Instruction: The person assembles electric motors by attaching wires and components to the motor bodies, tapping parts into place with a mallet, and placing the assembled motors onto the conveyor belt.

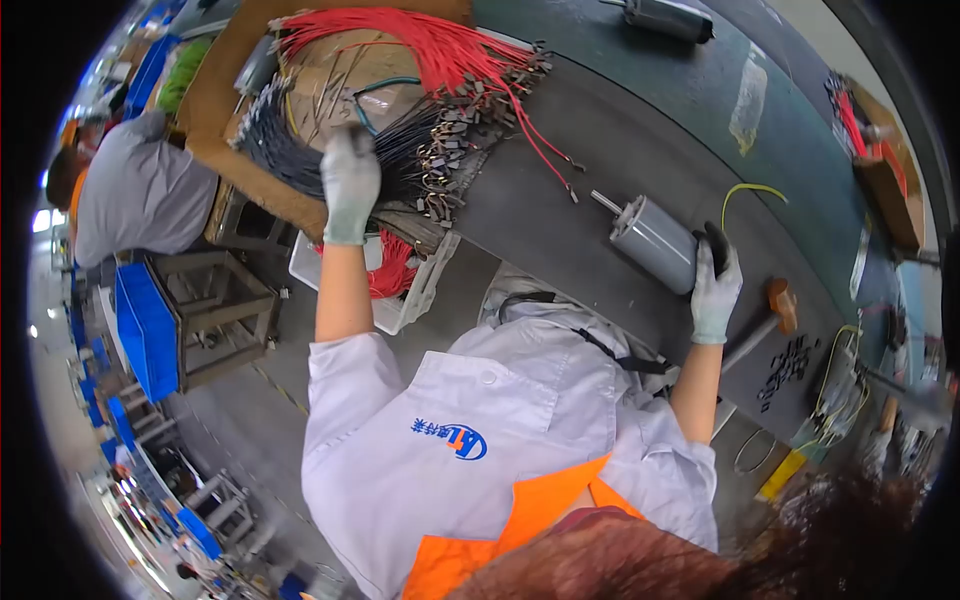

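And there was the left hand [350, 180], in a pale knitted glove, over the near wall of the cardboard box [265, 200], down among thin black wires [285, 145]; its fingers blurred into them, so whether it had pinched any, I could not tell. The right hand [715, 285], gloved too with darkened fingertips, lay bent against the rear end of the motor [655, 243]; how firmly it held on was impossible to say.

That motor, a smooth, glossy grey cylinder, lay on its side on the dark, matte bench [575, 115], its thin metal shaft angled toward the box. In between, a couple of loose red wires [540, 150] trailed out across the bench, right beside the shaft side. Glossy red wires [400, 25] arched over the box's far part, and a thick fringe of small metal-and-dark connectors [445, 150] crowded its right side, close to the left hand.

Round the right hand, things got busier: a curved yellow-green wire [750, 190] beyond it, a hammer [783, 305] with an orange-brown head just beside it, then scattered small black pieces [787, 372]. A second motor [668, 18] lay at the far edge, near a crinkled clear strip [748, 103]. Below the box sat a white plastic bin [405, 315] with more red wire; off left, a co-worker [145, 190] in grey bent away.
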The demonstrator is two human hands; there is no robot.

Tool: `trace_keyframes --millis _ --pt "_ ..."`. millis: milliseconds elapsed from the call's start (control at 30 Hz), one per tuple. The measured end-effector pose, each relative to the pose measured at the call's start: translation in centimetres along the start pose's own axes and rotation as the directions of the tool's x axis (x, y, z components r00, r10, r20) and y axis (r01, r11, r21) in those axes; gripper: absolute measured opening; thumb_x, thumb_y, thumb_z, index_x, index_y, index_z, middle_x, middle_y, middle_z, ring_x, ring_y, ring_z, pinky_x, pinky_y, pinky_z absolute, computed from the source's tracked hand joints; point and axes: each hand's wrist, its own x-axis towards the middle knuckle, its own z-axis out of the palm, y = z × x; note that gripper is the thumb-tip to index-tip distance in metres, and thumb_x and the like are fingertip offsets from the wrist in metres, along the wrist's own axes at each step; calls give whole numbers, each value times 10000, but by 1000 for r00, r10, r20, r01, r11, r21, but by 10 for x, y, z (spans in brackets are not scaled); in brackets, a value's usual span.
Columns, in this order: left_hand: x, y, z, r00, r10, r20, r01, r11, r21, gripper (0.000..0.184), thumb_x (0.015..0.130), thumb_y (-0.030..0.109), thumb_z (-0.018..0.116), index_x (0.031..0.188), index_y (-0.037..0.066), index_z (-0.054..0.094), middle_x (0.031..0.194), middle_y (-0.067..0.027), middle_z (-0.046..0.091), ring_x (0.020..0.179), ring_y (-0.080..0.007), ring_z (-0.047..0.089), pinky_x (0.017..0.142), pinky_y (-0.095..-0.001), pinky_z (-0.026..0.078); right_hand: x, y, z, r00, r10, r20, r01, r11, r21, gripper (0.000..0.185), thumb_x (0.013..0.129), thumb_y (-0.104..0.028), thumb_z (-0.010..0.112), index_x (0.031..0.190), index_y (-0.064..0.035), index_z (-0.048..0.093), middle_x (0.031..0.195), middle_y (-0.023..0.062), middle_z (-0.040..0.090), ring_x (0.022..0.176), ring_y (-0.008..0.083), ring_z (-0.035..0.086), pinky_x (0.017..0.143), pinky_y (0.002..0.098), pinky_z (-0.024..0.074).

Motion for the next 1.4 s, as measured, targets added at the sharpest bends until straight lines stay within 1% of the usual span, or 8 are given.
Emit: trace_keyframes --millis 100,167,300,467,733,1000,1100,1400 --pt "4 31 -32 910 -293 -294 292 955 -49 255 1033 228 577 1090 -7 657 877 -119 680 785 -278 657 733 -364 506 3 6 -1 999 -18 32 19 1000 -12 366 1016 -155 613 1336 20 639 1236 151 717 1152 197 658 1045 308 453" --pt "4 81 -61 811 -427 400 579 682 -446 242 1066 198 533 1064 1 673 840 -93 671 735 -190 601 693 -294 463 8 0 -3 999 52 15 -53 998 25 381 996 -139 629 1345 12 631 1215 152 718 1159 226 656 1062 337 448" --pt "-8 182 -26 861 -305 407 498 672 -549 270 1053 250 579 1033 17 712 823 -59 680 743 -144 588 695 -276 459 -1 -21 1 922 -263 -283 179 940 -291 413 930 -106 684 1327 -7 627 1134 148 717 1164 293 650 1097 409 432" --pt "-6 308 61 890 457 -13 -381 726 -573 132 891 112 685 975 12 703 747 -129 647 726 -303 648 811 -433 506 4 -60 -26 551 -831 -79 598 459 -657 418 837 -71 754 1240 -29 648 1098 144 687 1180 351 610 1101 497 420" --pt "7 319 113 523 830 196 -514 490 -704 159 868 179 695 974 61 697 931 -122 652 945 -319 638 974 -581 430 -32 38 -108 966 -213 145 256 857 -446 367 834 -86 739 1194 -91 676 1058 140 665 1052 360 603 1017 523 450" --pt "31 367 131 674 672 307 -653 736 -178 133 884 175 671 971 88 722 939 -99 665 1045 -321 625 984 -542 469 -18 21 -97 967 -220 131 252 727 -639 299 840 -81 733 1138 -89 713 944 133 660 898 369 642 839 474 519" --pt "19 386 135 535 804 259 -447 530 -721 180 888 176 674 1036 94 735 945 -104 679 1007 -316 653 941 -507 500 -7 17 -81 960 -254 119 279 829 -485 299 837 -86 737 1136 -89 724 951 133 664 872 360 648 803 457 529" --pt "19 363 111 523 784 333 -292 532 -794 191 869 224 715 990 80 752 921 -73 704 828 -293 692 832 -465 544 -12 10 -86 944 -201 261 305 831 -464 307 825 -104 745 1132 -88 739 985 127 678 899 341 666 762 426 534"
